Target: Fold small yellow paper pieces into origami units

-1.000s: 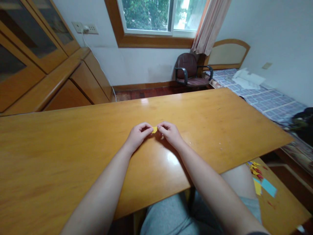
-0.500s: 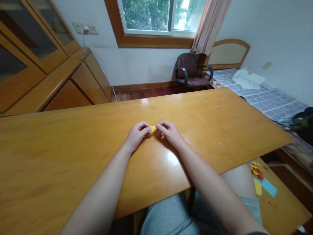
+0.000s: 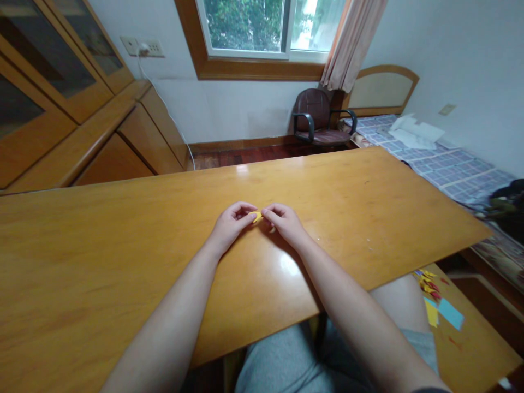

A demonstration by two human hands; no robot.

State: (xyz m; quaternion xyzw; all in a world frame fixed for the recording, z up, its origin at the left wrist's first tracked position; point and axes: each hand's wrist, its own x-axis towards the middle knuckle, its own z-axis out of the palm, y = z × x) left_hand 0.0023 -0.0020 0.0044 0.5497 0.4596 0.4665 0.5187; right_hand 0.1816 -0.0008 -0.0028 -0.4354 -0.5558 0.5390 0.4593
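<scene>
A small folded yellow paper (image 3: 257,217) is held over a wooden desk (image 3: 123,245) between two bare hands, the left hand (image 3: 229,225) closing its thumb-and-finger grip on one end, the right hand (image 3: 287,222) pinching the other. Whether the paper touches the desktop cannot be told. The piece looks feather-light, thin and easily creased; its opposite ends, lightly pinched, appear the safest hold, sparing the folds.

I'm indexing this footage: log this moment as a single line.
left hand: pinching small yellow paper | right hand: pinching its right end | below: table | bench, at right: blue sheet, yellow sheet
</scene>
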